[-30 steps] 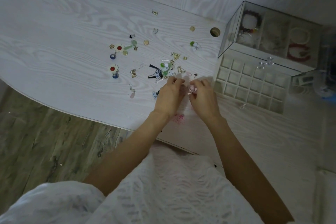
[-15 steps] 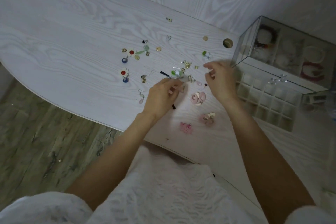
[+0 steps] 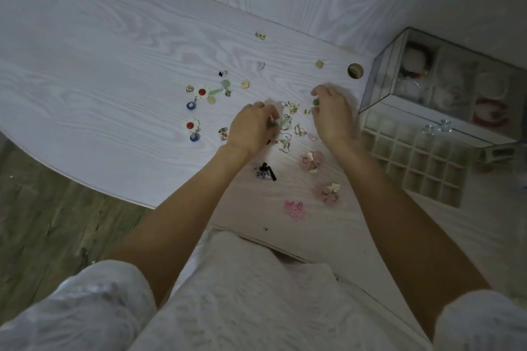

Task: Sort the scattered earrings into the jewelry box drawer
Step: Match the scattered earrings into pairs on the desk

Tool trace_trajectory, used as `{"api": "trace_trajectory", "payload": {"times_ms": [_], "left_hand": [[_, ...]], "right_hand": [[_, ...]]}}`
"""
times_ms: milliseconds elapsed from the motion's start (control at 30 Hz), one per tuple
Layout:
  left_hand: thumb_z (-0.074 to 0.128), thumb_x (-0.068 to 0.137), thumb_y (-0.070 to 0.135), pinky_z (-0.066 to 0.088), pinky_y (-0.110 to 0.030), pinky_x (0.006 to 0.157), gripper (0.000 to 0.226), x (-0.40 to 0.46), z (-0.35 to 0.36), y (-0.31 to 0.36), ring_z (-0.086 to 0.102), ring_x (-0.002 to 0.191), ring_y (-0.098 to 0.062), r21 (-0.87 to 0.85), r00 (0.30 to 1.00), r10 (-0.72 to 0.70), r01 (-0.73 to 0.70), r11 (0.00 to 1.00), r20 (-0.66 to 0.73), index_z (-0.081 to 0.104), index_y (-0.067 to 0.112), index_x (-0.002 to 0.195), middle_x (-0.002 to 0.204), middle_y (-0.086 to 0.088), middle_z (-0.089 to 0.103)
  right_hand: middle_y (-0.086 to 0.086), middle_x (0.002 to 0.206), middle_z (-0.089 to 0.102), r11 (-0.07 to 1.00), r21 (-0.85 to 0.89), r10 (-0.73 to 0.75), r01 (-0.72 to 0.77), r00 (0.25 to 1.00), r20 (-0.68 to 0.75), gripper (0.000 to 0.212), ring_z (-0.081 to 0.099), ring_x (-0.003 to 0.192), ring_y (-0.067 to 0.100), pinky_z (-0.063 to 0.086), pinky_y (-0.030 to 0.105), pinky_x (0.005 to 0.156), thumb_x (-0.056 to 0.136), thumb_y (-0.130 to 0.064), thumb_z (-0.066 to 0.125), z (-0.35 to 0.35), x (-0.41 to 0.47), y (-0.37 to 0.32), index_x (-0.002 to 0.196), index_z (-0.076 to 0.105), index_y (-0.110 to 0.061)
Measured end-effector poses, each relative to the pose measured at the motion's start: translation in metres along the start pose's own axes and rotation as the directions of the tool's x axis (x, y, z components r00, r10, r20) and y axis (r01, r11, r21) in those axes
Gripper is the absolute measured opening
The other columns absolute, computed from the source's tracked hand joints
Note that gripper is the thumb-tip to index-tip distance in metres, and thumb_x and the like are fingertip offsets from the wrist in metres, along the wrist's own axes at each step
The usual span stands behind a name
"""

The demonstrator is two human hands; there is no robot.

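Several small earrings lie scattered on the white table (image 3: pixel 99 71). My left hand (image 3: pixel 252 127) is over the central heap and pinches a green earring (image 3: pixel 271 123). My right hand (image 3: pixel 332 112) pinches another green earring (image 3: pixel 316 102) near the heap's right side. Two pink flower earrings (image 3: pixel 311 161) (image 3: pixel 330 193) and a bright pink one (image 3: pixel 295 209) lie nearer to me. The open, gridded jewelry box drawer (image 3: pixel 419 162) sticks out at the right, below the glass jewelry box (image 3: pixel 445 85).
Flower earrings with red centres and blue drops (image 3: pixel 196 95) (image 3: pixel 193 129) lie left of the heap, gold studs (image 3: pixel 260 36) farther back. A round cable hole (image 3: pixel 355 70) is beside the box. The table's curved edge runs at the left above wood flooring.
Both hands left the pink flower earrings, which now lie near the table's front. The right hand moved up to the heap's right side; each hand now pinches a green earring.
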State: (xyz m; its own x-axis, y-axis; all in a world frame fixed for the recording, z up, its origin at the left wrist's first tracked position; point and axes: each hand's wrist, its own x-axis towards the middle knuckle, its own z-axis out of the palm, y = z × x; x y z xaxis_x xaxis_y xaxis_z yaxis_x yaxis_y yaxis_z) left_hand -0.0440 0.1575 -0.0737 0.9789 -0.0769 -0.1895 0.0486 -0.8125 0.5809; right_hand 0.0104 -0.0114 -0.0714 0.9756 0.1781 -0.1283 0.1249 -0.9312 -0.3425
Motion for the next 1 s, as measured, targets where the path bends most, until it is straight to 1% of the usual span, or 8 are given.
{"api": "trace_trajectory", "payload": {"times_ms": [167,233,433,600,700,767,833,1000], "left_hand": [[0.063,0.086,0.026,0.033,-0.019,0.066,0.017,0.001,-0.010,-0.009,0.053,0.079,-0.012,-0.112,0.996,-0.084,0.081,0.990,-0.015,0.067,0.015,0.100,0.091,0.001,0.060],[0.061,0.088,0.025,0.036,-0.018,0.068,0.016,0.002,-0.013,-0.011,0.054,0.079,-0.009,-0.149,0.994,-0.093,0.084,0.985,-0.056,0.067,0.016,0.100,0.098,-0.003,0.064],[0.052,0.094,0.025,0.050,-0.031,0.083,0.021,0.002,-0.016,-0.011,0.061,0.094,-0.019,-0.264,0.988,-0.114,0.083,0.961,-0.105,0.060,0.007,0.102,0.105,-0.008,0.066],[0.051,0.094,0.024,0.048,-0.030,0.078,0.021,0.009,-0.017,-0.015,0.061,0.088,-0.019,-0.220,0.977,-0.159,0.125,0.967,-0.141,0.057,0.006,0.102,0.099,-0.007,0.067],[0.050,0.094,0.024,0.051,-0.033,0.078,0.019,0.028,-0.020,-0.014,0.059,0.083,-0.016,-0.234,0.974,-0.144,0.102,0.967,-0.172,0.057,0.007,0.101,0.097,-0.006,0.067],[0.052,0.093,0.023,0.051,-0.033,0.079,0.017,0.045,-0.021,-0.007,0.059,0.082,-0.015,-0.224,0.978,-0.096,0.054,0.973,-0.183,0.058,0.008,0.100,0.096,-0.005,0.067],[0.053,0.092,0.022,0.049,-0.030,0.077,0.016,0.064,-0.018,0.002,0.060,0.084,-0.015,-0.196,0.985,-0.059,0.026,0.980,-0.165,0.060,0.009,0.098,0.097,-0.004,0.068],[0.058,0.088,0.018,0.044,-0.030,0.080,0.021,0.087,0.003,0.024,0.060,0.095,-0.024,-0.186,0.996,-0.020,0.004,0.982,-0.087,0.061,0.008,0.106,0.107,-0.011,0.063]], "right_hand": [[0.013,0.114,0.058,0.998,-0.056,-0.037,0.036,0.999,-0.010,0.022,0.054,0.103,0.029,0.047,0.040,0.082,0.091,-0.013,0.054,0.002,-0.018,0.000,0.111,0.054,-0.006],[0.012,0.116,0.059,0.993,-0.106,-0.048,0.044,0.998,-0.039,0.022,0.054,0.105,0.029,0.047,0.039,0.082,0.092,-0.017,0.054,0.002,-0.021,0.002,0.112,0.055,-0.009],[0.011,0.115,0.058,0.982,-0.178,-0.077,0.062,0.994,-0.077,0.029,0.054,0.104,0.028,0.048,0.037,0.079,0.086,0.001,0.054,0.010,-0.024,0.006,0.113,0.057,-0.011],[0.011,0.110,0.058,0.996,0.088,0.029,-0.019,0.993,-0.118,0.024,0.056,0.097,0.023,0.043,0.028,0.079,0.085,0.001,0.053,0.005,-0.019,0.009,0.106,0.062,-0.008],[0.008,0.103,0.062,0.965,0.249,0.119,-0.081,0.983,-0.138,0.020,0.058,0.088,0.019,0.051,0.035,0.083,0.085,-0.005,0.057,0.000,-0.006,0.010,0.103,0.064,-0.012],[0.007,0.104,0.064,0.947,0.303,0.154,-0.108,0.979,-0.130,0.020,0.060,0.088,0.017,0.052,0.036,0.084,0.086,-0.007,0.058,-0.003,0.007,0.009,0.105,0.064,-0.013],[0.009,0.107,0.064,0.931,0.332,0.191,-0.153,0.978,-0.086,0.023,0.061,0.093,0.018,0.050,0.030,0.087,0.088,-0.009,0.057,-0.005,0.020,0.005,0.110,0.063,-0.010],[0.012,0.120,0.057,0.913,0.368,0.201,-0.176,0.979,-0.029,0.043,0.059,0.101,0.020,0.048,0.032,0.093,0.086,-0.011,0.061,-0.003,0.028,0.001,0.128,0.052,-0.009]]}}
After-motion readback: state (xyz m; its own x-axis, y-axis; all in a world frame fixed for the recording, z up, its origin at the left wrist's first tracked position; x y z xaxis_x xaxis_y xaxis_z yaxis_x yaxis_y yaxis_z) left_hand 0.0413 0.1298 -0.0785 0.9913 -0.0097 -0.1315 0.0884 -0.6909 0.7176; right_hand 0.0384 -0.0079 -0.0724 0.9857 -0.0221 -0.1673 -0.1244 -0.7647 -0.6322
